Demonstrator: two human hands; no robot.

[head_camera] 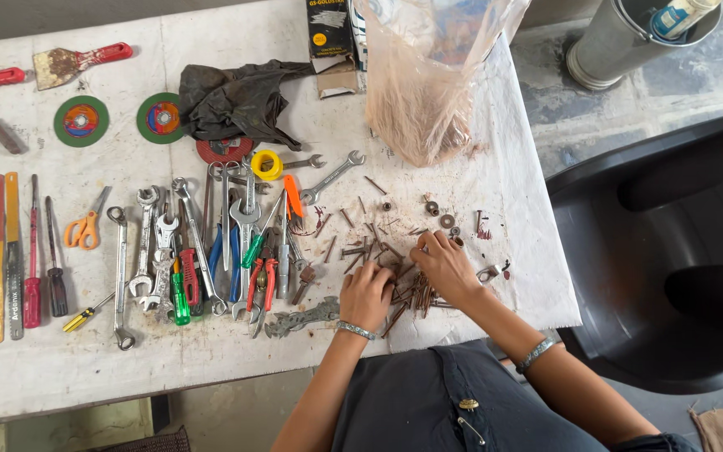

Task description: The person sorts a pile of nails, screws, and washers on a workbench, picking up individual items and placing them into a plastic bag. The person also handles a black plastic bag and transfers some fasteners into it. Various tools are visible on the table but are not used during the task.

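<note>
fingers [428, 247] of both hands curled on rusty nails [412, 295], grasp unclear, nails pointing every way

Both forearms reach up from the lower edge, bare, each with a metal bangle at the wrist. Left hand [367, 295] palm down, fingers curled, knuckles raised, resting at the left edge of the pile of rusty nails [412, 293]. Right hand [445, 266] palm down over the pile's upper right, fingers bent and pinched together at the tips. Hands close together, not touching.
</note>
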